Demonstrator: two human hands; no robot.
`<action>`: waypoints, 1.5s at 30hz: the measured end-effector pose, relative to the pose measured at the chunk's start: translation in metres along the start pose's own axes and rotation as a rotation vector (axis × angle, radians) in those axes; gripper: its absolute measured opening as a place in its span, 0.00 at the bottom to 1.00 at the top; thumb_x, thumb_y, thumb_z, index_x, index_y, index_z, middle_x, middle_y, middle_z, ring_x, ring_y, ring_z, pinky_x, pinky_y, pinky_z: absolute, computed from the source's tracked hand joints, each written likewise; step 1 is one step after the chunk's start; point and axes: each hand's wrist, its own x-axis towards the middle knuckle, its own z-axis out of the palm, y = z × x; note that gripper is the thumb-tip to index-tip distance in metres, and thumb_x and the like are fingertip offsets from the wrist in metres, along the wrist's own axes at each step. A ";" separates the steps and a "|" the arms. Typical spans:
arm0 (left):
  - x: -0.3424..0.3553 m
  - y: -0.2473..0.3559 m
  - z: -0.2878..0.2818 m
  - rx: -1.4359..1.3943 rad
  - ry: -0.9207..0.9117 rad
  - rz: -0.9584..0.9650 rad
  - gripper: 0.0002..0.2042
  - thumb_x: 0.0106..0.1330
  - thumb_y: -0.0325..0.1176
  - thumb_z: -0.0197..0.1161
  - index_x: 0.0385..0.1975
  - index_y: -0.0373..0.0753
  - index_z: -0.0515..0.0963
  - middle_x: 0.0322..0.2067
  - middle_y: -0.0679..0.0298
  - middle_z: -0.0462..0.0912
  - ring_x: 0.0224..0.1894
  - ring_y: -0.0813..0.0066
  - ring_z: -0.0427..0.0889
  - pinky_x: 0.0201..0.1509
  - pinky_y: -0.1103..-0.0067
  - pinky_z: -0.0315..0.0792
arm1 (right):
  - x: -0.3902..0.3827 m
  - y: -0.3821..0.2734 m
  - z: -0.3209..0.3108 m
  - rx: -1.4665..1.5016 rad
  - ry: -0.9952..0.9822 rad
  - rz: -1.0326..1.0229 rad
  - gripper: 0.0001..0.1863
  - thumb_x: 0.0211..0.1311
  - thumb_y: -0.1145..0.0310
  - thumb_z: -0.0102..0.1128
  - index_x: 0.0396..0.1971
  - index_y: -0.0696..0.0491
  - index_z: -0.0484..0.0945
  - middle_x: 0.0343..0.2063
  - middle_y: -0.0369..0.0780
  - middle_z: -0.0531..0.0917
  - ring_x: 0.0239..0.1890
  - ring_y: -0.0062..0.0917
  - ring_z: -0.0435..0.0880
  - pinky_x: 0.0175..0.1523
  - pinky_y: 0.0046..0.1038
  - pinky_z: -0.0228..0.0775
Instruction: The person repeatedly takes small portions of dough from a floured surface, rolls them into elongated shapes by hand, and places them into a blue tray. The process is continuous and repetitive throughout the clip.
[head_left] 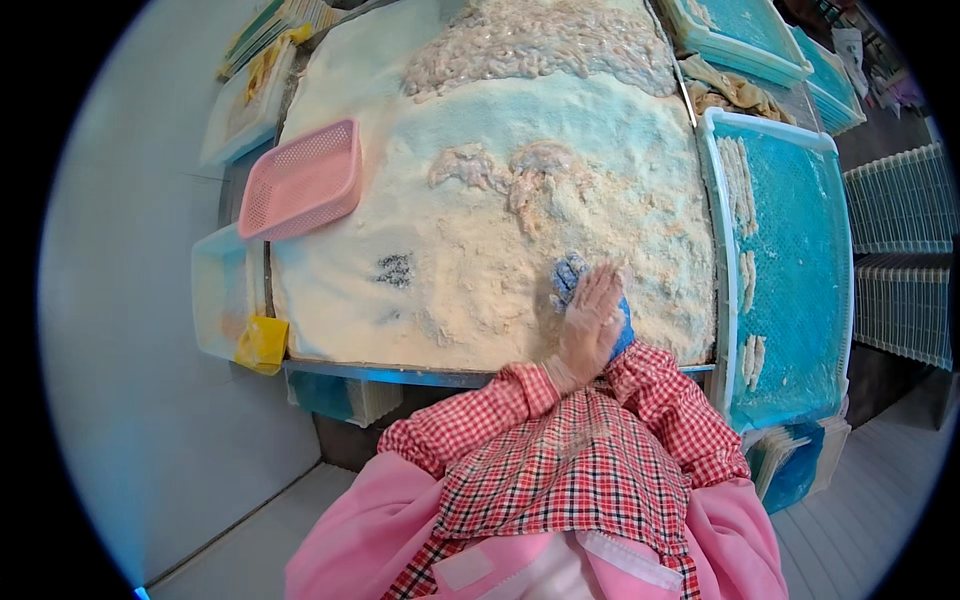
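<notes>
My left hand (pixel 590 320), in a thin clear glove, lies with straight fingers across my right hand. My right hand (pixel 624 325) wears a blue glove and is mostly covered by the left. Its floury fingertips stick out at the far left side and look curled in. Whatever may be between the palms is hidden. Both hands are above the near part of a wide layer of pale flour or crumbs (pixel 480 300). Beyond them, a few pale, wet, raw-looking strips (pixel 540 165) lie in the crumbs. A larger heap of similar wet pieces (pixel 540 45) covers the far end.
At right stands a white-rimmed tray (pixel 846 250) with a blue mesh bottom and several coated strips (pixel 738 180). A pink basket (pixel 350 170) sits at left. A yellow cloth or scraper (pixel 262 344) hangs by a clear bin (pixel 222 280). Tan gloves (pixel 735 90) lie at far right.
</notes>
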 end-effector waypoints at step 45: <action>0.055 -0.110 -0.030 0.265 -0.167 -0.395 0.14 0.59 0.41 0.58 0.38 0.38 0.77 0.32 0.50 0.80 0.37 0.54 0.80 0.43 0.64 0.72 | 0.098 -0.346 -0.101 -1.197 0.586 0.574 0.29 0.70 0.49 0.41 0.62 0.53 0.64 0.55 0.43 0.75 0.55 0.30 0.74 0.59 0.30 0.64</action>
